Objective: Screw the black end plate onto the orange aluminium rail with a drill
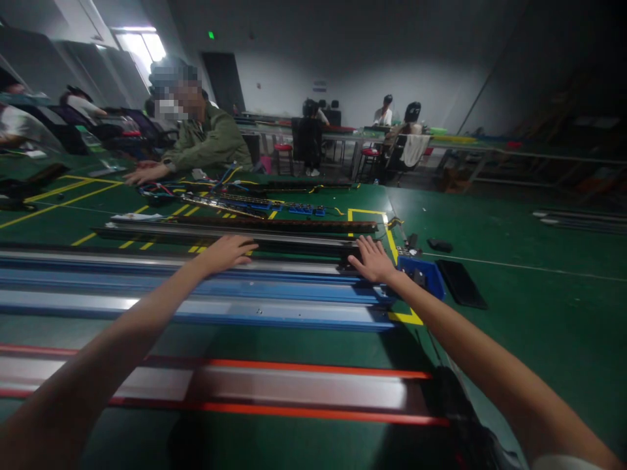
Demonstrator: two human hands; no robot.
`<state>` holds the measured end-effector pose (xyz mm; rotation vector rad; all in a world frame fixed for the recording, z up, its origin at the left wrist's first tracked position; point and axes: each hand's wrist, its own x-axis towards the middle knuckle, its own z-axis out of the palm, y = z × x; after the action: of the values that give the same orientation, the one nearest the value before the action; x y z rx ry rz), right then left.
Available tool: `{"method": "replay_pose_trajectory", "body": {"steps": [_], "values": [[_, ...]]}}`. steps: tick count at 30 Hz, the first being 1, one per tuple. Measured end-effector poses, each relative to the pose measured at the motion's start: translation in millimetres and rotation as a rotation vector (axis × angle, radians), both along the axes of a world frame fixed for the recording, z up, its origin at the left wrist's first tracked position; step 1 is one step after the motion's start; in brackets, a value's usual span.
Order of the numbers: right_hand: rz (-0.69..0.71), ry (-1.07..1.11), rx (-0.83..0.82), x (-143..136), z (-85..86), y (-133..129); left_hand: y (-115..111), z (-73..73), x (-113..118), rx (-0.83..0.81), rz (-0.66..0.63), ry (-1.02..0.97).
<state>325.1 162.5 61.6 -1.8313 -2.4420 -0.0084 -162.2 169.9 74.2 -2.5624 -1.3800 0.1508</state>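
My left hand point(226, 253) reaches forward with its fingers stretched out, at the near side of a long black and silver rail point(304, 241). Close to that rail's right end is my right hand point(375, 260), fingers spread and palm down. Neither hand is wrapped round anything; whether the fingertips press on the rail is hard to tell. Below the hands lie long blue and silver profiles point(294, 307) side by side. Nearest to me is a red-edged silver profile point(294, 388), partly behind my left forearm. A blue bin point(431, 277) with dark parts stands beside my right wrist.
A dark flat panel point(461, 284) and a small black object point(439, 245) lie at the right. Across the green table point(539, 274), a co-worker point(210, 140) in a green jacket has hands by wires and circuit strips point(245, 205). More people sit farther back.
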Motion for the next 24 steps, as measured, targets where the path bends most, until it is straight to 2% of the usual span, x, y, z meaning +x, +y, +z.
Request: {"method": "replay_pose_trajectory", "body": {"steps": [6,12,24], "values": [[-0.016,-0.028,-0.092,4,-12.0,7,6,-2.6,3,0.053,-0.002,0.028],[-0.035,-0.056,-0.092,-2,-9.5,14,11,-10.2,-1,0.099,0.059,-0.022],[-0.054,-0.077,-0.048,-5,-7.9,12,17,-5.3,4,0.084,0.122,-0.027]]}}
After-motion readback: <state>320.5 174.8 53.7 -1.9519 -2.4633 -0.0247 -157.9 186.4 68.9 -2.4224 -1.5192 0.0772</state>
